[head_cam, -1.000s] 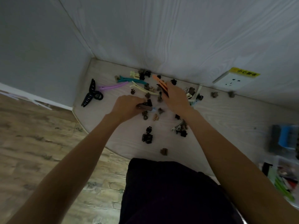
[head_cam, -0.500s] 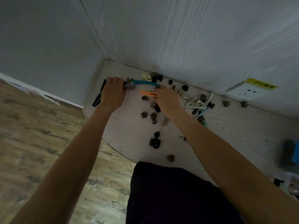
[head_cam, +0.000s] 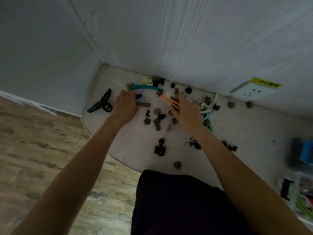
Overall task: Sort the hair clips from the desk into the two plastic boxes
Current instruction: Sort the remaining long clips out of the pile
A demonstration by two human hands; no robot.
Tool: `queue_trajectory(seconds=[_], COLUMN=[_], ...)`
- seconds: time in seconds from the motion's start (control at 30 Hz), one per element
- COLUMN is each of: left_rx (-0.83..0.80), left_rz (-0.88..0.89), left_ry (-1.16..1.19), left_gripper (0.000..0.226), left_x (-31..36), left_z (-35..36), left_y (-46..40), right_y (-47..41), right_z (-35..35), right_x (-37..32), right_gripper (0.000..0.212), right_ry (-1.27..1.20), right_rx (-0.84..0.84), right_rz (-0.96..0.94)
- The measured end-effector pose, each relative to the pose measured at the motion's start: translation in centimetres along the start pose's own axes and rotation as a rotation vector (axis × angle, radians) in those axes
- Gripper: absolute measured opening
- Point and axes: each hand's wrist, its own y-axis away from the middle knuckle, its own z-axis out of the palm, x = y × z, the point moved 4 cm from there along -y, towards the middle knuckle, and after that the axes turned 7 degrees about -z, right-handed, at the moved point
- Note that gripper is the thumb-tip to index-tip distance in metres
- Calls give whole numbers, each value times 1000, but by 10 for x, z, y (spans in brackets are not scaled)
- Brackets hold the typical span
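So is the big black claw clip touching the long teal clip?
Apart. The head view shows the big black claw clip lying left of the left hand, while the long teal clip lies further back, with bare desk showing between them.

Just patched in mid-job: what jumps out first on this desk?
A scatter of small hair clips lies across the desk between both arms. The left hand holds a brown clip near the big black claw clip; the right hand grips long orange clips.

Pale wood-grain desk (head_cam: 135, 143); glossy black plastic claw clip (head_cam: 101, 103).
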Motion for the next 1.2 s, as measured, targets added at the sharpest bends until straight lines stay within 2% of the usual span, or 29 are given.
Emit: queue_trajectory(seconds=[0.1, 0.33, 0.47, 0.53, 0.63, 0.7, 0.83, 1.0, 1.1, 1.2], left_rx=[-6, 51, 11, -31, -138, -230, -445, -517, -541, -524], left_rz=[-20, -107, -146, -146, -136, -147, -26, 376, 501, 539], left_ry=[5, 213, 330, 445, 553, 609, 678, 471, 424, 413], left_gripper=[24, 20, 21, 20, 21, 26, 36, 26, 27, 36], left_x=[7, 26, 51, 69, 102, 116, 186, 294, 342, 378], left_z=[4, -5, -12, -11, -6, 3, 20, 27, 36, 42], left_y=[6, 29, 42, 50, 60, 64, 77, 113, 134, 154], right_y=[7, 46, 71, 80, 98, 108, 170, 277, 336, 369], right_z=[-6, -28, -47, -49, -52, -51, -73, -122, -144, -143], right_x=[9, 46, 78, 88, 94, 89, 103, 147, 183, 229], right_gripper=[40, 32, 34, 34, 20, 24, 24, 33, 36, 38], right_ry=[-22, 85, 190, 201, 74, -99, -335, -308, -138, -6], right_rx=[19, 33, 83, 51, 105, 133, 240, 452, 418, 261], right_rz=[49, 166, 296, 327, 372, 399, 547, 742, 865, 859])
